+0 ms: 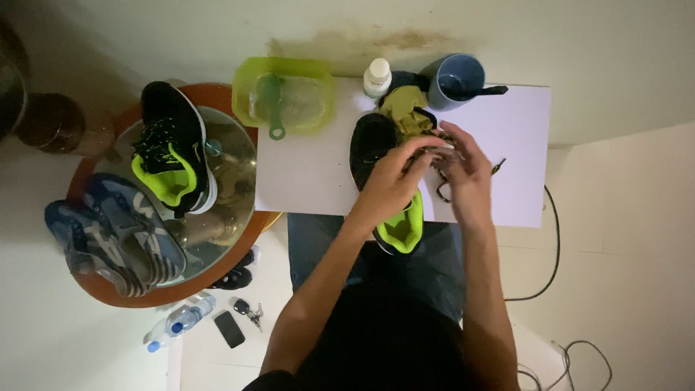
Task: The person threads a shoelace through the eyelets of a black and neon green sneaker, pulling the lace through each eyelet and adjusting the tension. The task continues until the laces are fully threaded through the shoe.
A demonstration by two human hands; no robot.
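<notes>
A black sneaker (373, 148) with a lime green lining lies on the white table (304, 174), heel toward me. My left hand (394, 177) rests over its middle and grips the shoe. My right hand (463, 170) works at the dark shoelace (498, 168) beside it, fingers pinched on the lace. An olive cloth (405, 108) sits bunched just beyond the shoe's toe.
A lime green tub (284, 98) with a green brush, a white bottle (377, 77) and a blue mug (456, 81) stand at the table's back. A round glass table (232, 188) at left carries the matching sneaker (172, 148) and blue shoes (116, 235). Water bottle, phone and keys lie on the floor.
</notes>
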